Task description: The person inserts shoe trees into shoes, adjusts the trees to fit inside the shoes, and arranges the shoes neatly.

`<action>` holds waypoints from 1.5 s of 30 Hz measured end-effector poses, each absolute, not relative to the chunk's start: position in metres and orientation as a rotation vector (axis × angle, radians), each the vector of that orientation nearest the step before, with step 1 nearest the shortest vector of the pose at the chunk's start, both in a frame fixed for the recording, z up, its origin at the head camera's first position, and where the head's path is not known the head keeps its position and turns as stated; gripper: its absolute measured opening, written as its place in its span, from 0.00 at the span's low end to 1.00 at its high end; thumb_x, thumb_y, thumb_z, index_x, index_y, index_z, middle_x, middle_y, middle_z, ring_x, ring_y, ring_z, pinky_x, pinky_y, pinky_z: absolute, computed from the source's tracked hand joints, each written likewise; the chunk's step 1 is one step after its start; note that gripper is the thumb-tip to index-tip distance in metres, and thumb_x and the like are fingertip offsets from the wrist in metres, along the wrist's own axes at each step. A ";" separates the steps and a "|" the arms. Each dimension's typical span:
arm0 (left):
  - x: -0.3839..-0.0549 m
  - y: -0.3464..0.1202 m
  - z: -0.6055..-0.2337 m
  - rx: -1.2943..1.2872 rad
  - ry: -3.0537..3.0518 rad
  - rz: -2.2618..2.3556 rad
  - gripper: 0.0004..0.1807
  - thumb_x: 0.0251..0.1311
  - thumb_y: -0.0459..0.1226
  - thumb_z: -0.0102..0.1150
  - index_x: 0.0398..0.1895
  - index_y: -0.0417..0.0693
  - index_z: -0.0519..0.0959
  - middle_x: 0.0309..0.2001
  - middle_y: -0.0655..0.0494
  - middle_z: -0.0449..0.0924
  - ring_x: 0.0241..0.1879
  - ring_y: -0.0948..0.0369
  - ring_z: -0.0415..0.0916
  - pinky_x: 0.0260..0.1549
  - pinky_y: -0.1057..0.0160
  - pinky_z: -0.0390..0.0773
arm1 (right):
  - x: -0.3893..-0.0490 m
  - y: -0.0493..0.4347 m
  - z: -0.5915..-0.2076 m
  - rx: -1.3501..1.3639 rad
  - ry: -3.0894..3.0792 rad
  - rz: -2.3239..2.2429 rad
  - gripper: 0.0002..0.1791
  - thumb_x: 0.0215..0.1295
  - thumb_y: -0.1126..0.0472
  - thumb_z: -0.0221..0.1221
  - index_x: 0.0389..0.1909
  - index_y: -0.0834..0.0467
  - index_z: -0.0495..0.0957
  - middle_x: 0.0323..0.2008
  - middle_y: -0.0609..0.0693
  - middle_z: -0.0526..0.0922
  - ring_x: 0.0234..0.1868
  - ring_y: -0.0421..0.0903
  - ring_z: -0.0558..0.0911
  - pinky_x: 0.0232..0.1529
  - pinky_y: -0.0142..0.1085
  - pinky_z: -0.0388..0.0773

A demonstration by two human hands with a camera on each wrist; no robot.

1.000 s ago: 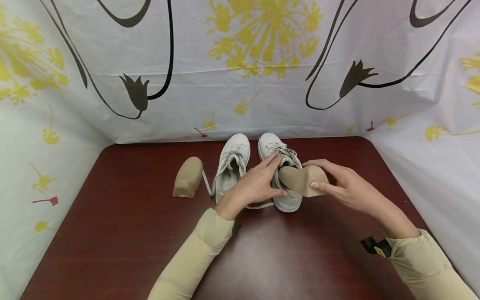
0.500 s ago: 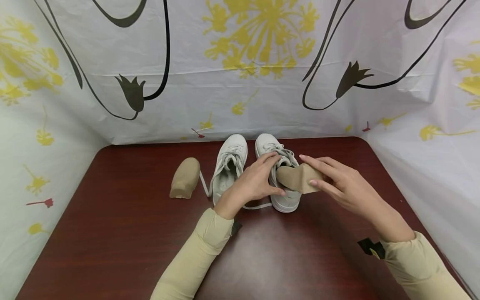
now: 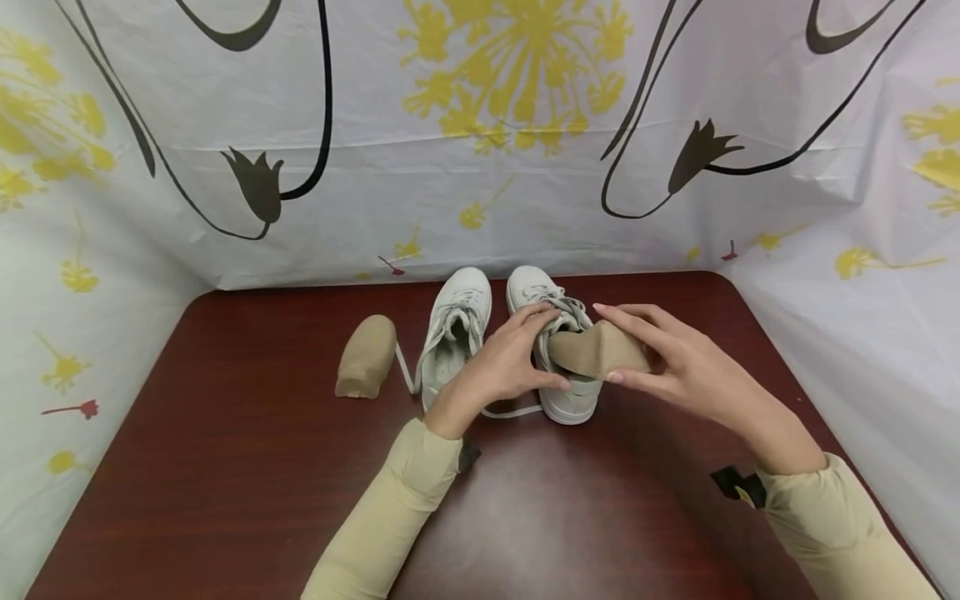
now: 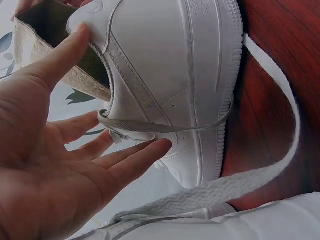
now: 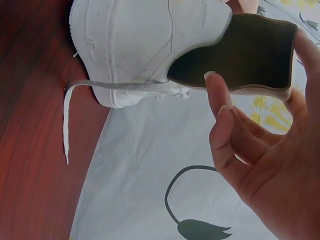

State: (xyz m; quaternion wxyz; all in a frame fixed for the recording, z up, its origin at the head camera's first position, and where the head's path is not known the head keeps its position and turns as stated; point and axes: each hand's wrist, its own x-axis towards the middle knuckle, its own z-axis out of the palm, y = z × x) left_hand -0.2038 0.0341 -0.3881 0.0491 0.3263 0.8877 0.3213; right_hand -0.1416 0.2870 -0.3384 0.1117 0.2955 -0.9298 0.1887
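The right white sneaker [image 3: 570, 404] stands on the table with its laces loose. My left hand [image 3: 510, 358] holds it by the opening: the thumb touches the heel collar, and the fingers reach the laced part. My right hand [image 3: 686, 362] grips a beige moulded shoe insert [image 3: 600, 350] by its wide end. The insert's narrower end is inside that sneaker's opening, and its hollow dark underside [image 5: 245, 55] shows in the right wrist view. Left of it stands the other white sneaker [image 3: 465, 292], partly behind my left hand. A second beige insert [image 3: 366, 357] lies to its left.
A dark red wooden table [image 3: 225, 467] carries everything. Behind it hangs a white cloth [image 3: 420, 192] with yellow and dark flower prints, continuing along both sides. A loose white lace [image 4: 280, 85] trails on the table between the sneakers.
The right hand has tilted the insert slightly and shifted its fingers along the wide end. The left hand keeps its place at the sneaker. The whole head view has drifted slightly.
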 end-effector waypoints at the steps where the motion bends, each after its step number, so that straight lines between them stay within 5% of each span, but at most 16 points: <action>1: -0.204 0.034 -0.388 0.990 2.702 0.982 0.56 0.45 0.54 0.78 0.76 0.49 0.60 0.76 0.53 0.55 0.72 0.54 0.59 0.66 0.54 0.65 | -0.142 0.287 -0.338 0.864 -2.738 0.554 0.46 0.55 0.53 0.74 0.74 0.41 0.63 0.63 0.45 0.71 0.35 0.36 0.73 0.35 0.29 0.69; 13: -0.205 0.032 -0.391 0.956 2.711 0.941 0.55 0.46 0.57 0.76 0.77 0.56 0.59 0.77 0.58 0.54 0.71 0.54 0.61 0.64 0.50 0.68 | -0.141 0.285 -0.334 0.853 -2.766 0.568 0.46 0.55 0.52 0.74 0.74 0.39 0.63 0.63 0.45 0.71 0.34 0.35 0.72 0.34 0.30 0.71; 25: -0.204 0.036 -0.390 0.983 2.678 1.028 0.57 0.47 0.52 0.78 0.77 0.45 0.57 0.76 0.51 0.55 0.74 0.55 0.55 0.69 0.58 0.59 | -0.144 0.282 -0.335 0.831 -2.800 0.593 0.45 0.57 0.52 0.72 0.74 0.38 0.62 0.61 0.43 0.71 0.35 0.37 0.73 0.36 0.33 0.71; 34: -0.207 0.033 -0.392 0.954 2.703 1.027 0.57 0.45 0.54 0.78 0.77 0.49 0.59 0.76 0.54 0.56 0.73 0.55 0.56 0.69 0.56 0.60 | -0.145 0.281 -0.335 0.832 -2.835 0.614 0.44 0.59 0.52 0.71 0.75 0.39 0.61 0.62 0.44 0.71 0.36 0.36 0.74 0.37 0.34 0.74; 45: -0.207 0.033 -0.391 0.981 2.714 1.023 0.53 0.47 0.53 0.77 0.75 0.48 0.63 0.75 0.53 0.60 0.73 0.56 0.58 0.68 0.57 0.62 | -0.146 0.281 -0.337 0.836 -2.854 0.635 0.44 0.60 0.51 0.70 0.76 0.41 0.60 0.68 0.48 0.69 0.65 0.47 0.70 0.58 0.48 0.69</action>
